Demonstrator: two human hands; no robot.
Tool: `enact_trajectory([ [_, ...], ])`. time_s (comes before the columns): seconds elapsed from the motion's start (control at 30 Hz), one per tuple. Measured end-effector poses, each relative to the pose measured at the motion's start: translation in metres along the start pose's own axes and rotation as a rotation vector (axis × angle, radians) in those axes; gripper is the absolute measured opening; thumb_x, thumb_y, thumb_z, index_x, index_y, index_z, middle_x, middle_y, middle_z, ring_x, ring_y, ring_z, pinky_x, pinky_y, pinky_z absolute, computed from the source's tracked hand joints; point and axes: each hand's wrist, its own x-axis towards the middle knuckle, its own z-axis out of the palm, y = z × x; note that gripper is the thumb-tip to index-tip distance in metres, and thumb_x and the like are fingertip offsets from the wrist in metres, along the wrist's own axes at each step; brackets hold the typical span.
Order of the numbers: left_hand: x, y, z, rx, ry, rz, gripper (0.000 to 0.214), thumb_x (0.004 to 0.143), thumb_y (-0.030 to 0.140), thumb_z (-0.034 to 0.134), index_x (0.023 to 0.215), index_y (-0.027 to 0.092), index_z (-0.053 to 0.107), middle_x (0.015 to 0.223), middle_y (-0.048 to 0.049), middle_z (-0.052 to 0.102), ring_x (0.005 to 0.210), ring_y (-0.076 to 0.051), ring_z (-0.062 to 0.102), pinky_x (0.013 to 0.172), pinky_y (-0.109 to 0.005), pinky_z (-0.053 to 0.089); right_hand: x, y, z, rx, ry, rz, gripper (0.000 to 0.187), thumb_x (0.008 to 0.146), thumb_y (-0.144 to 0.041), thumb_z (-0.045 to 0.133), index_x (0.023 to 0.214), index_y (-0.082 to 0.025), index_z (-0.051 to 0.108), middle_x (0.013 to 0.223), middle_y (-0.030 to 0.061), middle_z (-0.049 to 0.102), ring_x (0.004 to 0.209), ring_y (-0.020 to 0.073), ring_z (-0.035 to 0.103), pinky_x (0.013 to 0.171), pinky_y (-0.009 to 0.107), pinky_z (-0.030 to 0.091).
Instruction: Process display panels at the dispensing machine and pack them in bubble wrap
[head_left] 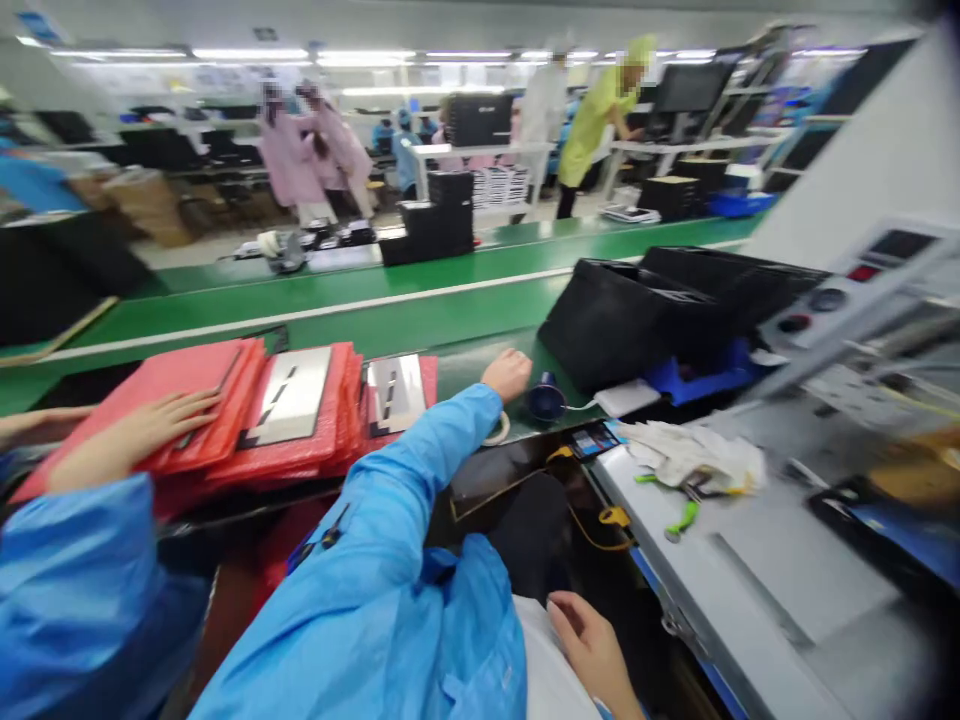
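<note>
My left hand (pixel 508 373) is closed at the edge of the green conveyor, its fingers curled. Whatever it may hold is hidden. Just right of it is a dark blue round object (pixel 547 398) with a white cable, apart from the hand. A pale ring (pixel 497 430), perhaps a tape roll, lies below my wrist. Down by my lap, my right hand (pixel 589 645) is loosely open, with no object seen in it. Left of my left sleeve lie flat panels with silvery faces (pixel 292 397) on red bubble-wrap pouches (pixel 341 420).
A co-worker's hand (pixel 150 430) rests on the red stack at left. Black bins (pixel 630 320) and a blue tray (pixel 701 375) stand on the right of the conveyor (pixel 375 320). White gloves (pixel 690 450) and a green-handled tool (pixel 682 520) lie on the grey bench (pixel 750 600).
</note>
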Motion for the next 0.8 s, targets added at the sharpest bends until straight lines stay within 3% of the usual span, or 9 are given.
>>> enact_trajectory([
  [0.3,0.008,0.004,0.021,0.028,0.017,-0.017,0.034,0.102,0.011,0.047,0.119,-0.003,0.073,0.125,-0.0295,0.072,0.128,-0.032,0.065,0.122,-0.048,0.035,0.011,-0.008,-0.029,-0.074,-0.061,0.075,0.073,0.082,-0.086,0.064,0.102,-0.019,0.084,0.107,0.0168,0.08,0.101,0.0366,0.078,0.093,0.047,0.066],
  [0.4,0.012,0.008,0.015,-0.003,0.006,-0.032,0.032,0.103,0.011,0.048,0.113,-0.002,0.075,0.119,-0.0284,0.074,0.123,-0.032,0.068,0.121,-0.046,0.038,0.013,-0.006,-0.031,-0.085,-0.072,0.078,0.074,0.081,-0.087,0.064,0.102,-0.019,0.084,0.107,0.0168,0.08,0.101,0.0365,0.078,0.092,0.046,0.066],
  [0.53,0.011,0.007,-0.008,-0.066,0.016,-0.101,0.025,0.101,0.013,0.056,0.111,0.006,0.078,0.113,-0.0207,0.078,0.113,-0.025,0.072,0.117,-0.038,0.045,0.017,0.0,-0.031,-0.09,-0.104,0.116,0.078,0.079,-0.088,0.063,0.105,-0.018,0.084,0.11,0.017,0.08,0.102,0.035,0.078,0.094,0.042,0.065],
  [0.67,-0.024,-0.011,-0.039,-0.11,0.128,-0.311,0.034,0.098,0.018,0.063,0.13,0.019,0.076,0.125,-0.0123,0.078,0.114,-0.023,0.073,0.113,-0.034,0.052,0.018,0.005,-0.031,-0.068,-0.106,0.184,0.082,0.073,-0.09,0.066,0.104,-0.017,0.084,0.111,0.0158,0.08,0.105,0.0329,0.077,0.093,0.036,0.063],
  [0.8,-0.095,-0.047,-0.064,-0.095,0.239,-0.558,0.043,0.102,0.018,0.055,0.141,0.022,0.071,0.127,-0.0099,0.078,0.116,-0.025,0.073,0.107,-0.036,0.057,0.014,0.007,-0.03,-0.055,-0.101,0.23,0.083,0.071,-0.091,0.067,0.104,-0.017,0.084,0.11,0.0146,0.08,0.103,0.0325,0.077,0.092,0.034,0.063],
])
